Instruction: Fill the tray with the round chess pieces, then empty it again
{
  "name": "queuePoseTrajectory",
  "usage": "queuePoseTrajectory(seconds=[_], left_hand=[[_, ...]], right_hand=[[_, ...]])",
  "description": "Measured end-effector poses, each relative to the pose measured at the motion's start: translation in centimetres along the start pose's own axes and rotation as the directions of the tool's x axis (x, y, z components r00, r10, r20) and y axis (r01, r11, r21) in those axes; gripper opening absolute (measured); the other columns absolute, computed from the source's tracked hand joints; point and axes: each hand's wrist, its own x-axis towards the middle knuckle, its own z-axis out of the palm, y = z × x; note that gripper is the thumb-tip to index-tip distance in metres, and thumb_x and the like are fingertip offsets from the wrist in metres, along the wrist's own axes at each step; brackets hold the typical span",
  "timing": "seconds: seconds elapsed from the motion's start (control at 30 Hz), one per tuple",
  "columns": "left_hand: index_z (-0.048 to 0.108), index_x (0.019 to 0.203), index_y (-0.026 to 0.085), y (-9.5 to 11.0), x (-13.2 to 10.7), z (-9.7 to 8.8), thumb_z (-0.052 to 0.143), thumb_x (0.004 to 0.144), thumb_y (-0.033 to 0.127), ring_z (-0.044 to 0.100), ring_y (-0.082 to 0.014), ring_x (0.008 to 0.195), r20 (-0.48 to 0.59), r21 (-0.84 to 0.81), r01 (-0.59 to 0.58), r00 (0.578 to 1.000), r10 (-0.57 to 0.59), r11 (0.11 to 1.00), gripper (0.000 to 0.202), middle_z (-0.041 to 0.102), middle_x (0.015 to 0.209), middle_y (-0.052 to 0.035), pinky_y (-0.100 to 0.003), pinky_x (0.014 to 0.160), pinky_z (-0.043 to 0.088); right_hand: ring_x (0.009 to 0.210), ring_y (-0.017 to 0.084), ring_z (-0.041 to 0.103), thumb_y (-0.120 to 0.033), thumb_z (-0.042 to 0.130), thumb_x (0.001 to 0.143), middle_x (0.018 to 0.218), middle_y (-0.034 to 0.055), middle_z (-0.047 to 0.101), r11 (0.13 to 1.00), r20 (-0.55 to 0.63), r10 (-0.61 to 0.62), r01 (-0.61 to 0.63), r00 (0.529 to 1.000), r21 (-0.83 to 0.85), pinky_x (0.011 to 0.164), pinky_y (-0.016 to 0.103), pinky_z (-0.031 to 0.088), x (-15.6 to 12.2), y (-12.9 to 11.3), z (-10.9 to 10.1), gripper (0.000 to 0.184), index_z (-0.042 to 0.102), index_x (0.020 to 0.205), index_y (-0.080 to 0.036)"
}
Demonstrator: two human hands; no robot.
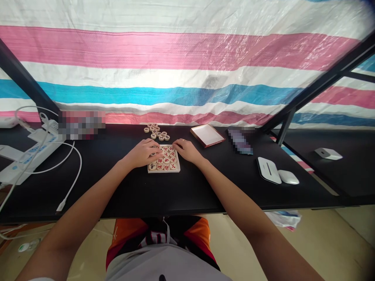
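Observation:
A shallow white box (164,171) sits on the black desk in front of me, filled with rows of round xiangqi pieces (166,160), most with red characters. My left hand (142,153) reaches over the box's left side, fingers stretched and slightly apart above the pieces there, covering some of them. Whether a fingertip presses a piece is hard to see. At the far right corner, my right hand (187,150) has its curved fingers against the box edge. Behind the box lies a loose group of xiangqi pieces (161,137) with dark characters.
An open box lid (208,135) lies to the back right, near a blurred flat object (240,141). Farther right are a white flat device (268,170) and a white mouse (288,177). A power strip (38,156) with white cables (76,175) occupies the left. Black metal posts (281,101) flank the desk.

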Motion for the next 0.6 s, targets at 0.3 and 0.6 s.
queuePoseTrajectory(seconds=[0.3,0.6], left_hand=[[0.070,0.101,0.016,-0.5,-0.1,0.1,0.038,0.097,0.043,0.054,-0.0239,0.105,-0.037,0.105,0.005,0.999,-0.001,0.994,0.042,0.065,0.106,-0.0098,-0.038,0.091,0.041],[0.061,0.114,0.015,-3.5,-0.5,1.5,0.031,0.093,0.020,0.055,-0.0208,0.102,-0.103,-0.169,0.369,0.915,-0.389,0.914,0.038,0.065,0.109,-0.0076,-0.035,0.095,0.043]], right_hand=[[0.080,0.016,0.059,-0.021,0.047,0.093,0.082,0.0046,0.063,1.000,0.002,-0.004,0.004,1.000,0.004,0.076,0.027,0.042,0.0,0.2,0.0,0.020,0.066,0.088,-0.017],[0.080,0.016,0.058,-0.021,0.047,0.092,0.082,0.0043,0.063,1.000,0.001,-0.004,0.004,1.000,0.011,0.076,0.026,0.042,0.0,0.1,0.0,0.020,0.066,0.087,-0.017]])
